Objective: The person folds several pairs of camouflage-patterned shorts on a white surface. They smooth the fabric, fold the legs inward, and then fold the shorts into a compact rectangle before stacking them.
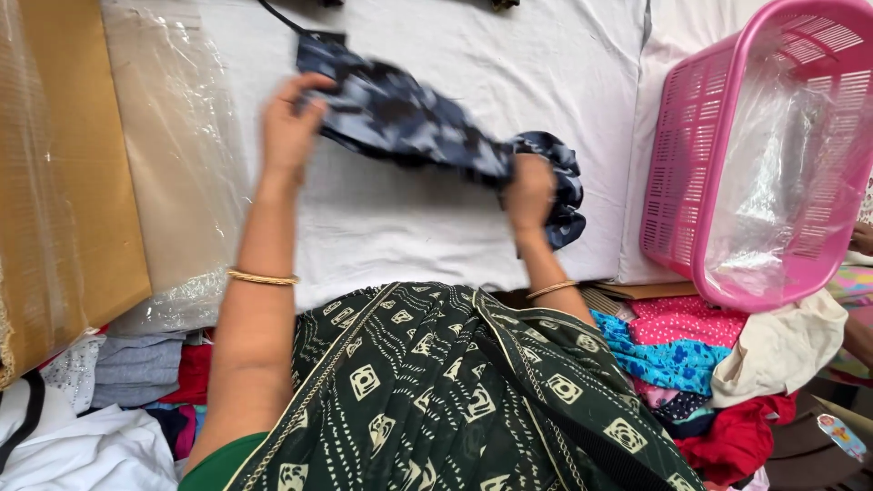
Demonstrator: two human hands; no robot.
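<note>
Two hands on one piece of cloth here: the person has a dark blue patterned garment (409, 123) stretched across the white pad (400, 227), left hand (289, 127) at one end and right hand (529, 193) at the other. The left fingers are curled shut around the upper edge of the garment, thumb side tucked against the fabric, so that end is clearly pinched. The right hand is closed too, bunching the gathered end, which spills out past the knuckles in a ruffled clump toward the pink basket (691, 173); from this angle it's hard to say exactly which fingers are doing the gripping, since the back of the hand covers them. The garment runs diagonally between the two hands, lifted a bit off the pad at the left and sagging onto it near the right. As for doing this step well, the judgement would be: keep even tension between both grips so the cloth lies flat without twisting, let the bunched end shake loose before laying it down, and line up the edges on the bare part of the pad rather than over the plastic sheet (173, 155) at the left. Piles of clothes (691, 364) sit near the person's lap, well apart from the hands.
</note>
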